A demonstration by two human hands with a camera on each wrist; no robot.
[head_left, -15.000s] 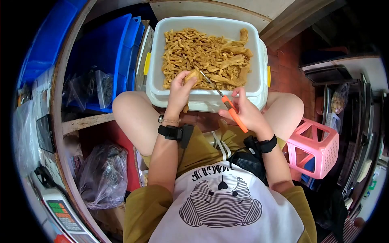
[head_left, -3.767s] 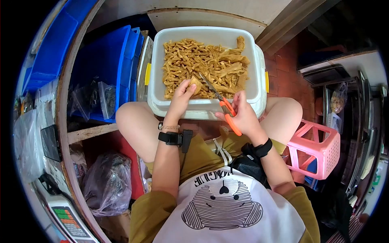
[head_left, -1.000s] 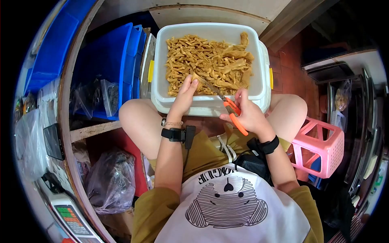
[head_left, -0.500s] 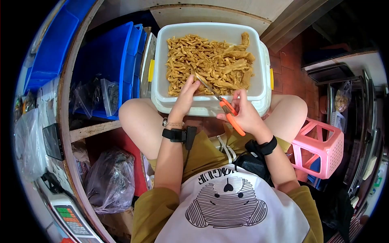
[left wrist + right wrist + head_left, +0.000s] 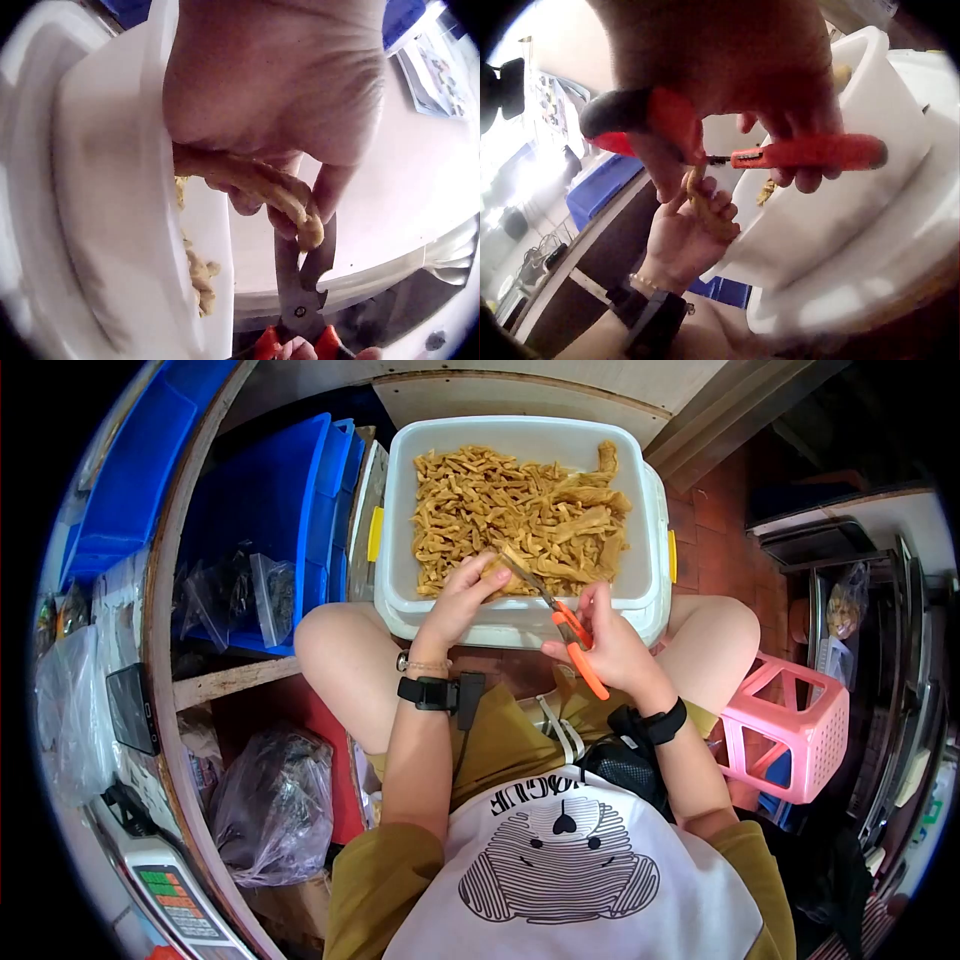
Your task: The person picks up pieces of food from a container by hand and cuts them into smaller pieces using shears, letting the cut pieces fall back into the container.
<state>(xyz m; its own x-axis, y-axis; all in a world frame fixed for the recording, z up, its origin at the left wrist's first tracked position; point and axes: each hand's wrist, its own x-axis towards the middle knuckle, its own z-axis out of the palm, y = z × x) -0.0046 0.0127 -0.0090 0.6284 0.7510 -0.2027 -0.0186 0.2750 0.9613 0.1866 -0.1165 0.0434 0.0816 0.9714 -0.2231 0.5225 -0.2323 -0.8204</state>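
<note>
My left hand (image 5: 465, 600) grips a limp yellow-brown food strip (image 5: 255, 176) over the near edge of a white plastic tub (image 5: 400, 510). My right hand (image 5: 615, 645) holds orange-handled scissors (image 5: 578, 645), its fingers in and around the handles. In the left wrist view the scissor blades (image 5: 287, 270) stand apart, with the end of the strip between them, close to my left fingertips. The right wrist view has the rest of the strip lying across my left palm. Many short cut pieces (image 5: 460, 500) fill the tub's left side; longer uncut-looking strips (image 5: 585, 525) lie on its right.
The tub sits on a white lidded box with yellow clips (image 5: 376, 535) between my knees. Blue bins (image 5: 260, 510) with small plastic bags stand on a wooden shelf at left. A pink stool (image 5: 790, 730) is at right, a weighing scale (image 5: 170, 890) at lower left.
My left hand has shifted slightly right with the strip, nearer the scissors. The scissors have tilted a little in my right hand. Earlier, a wider piece showed in my left hand.
</note>
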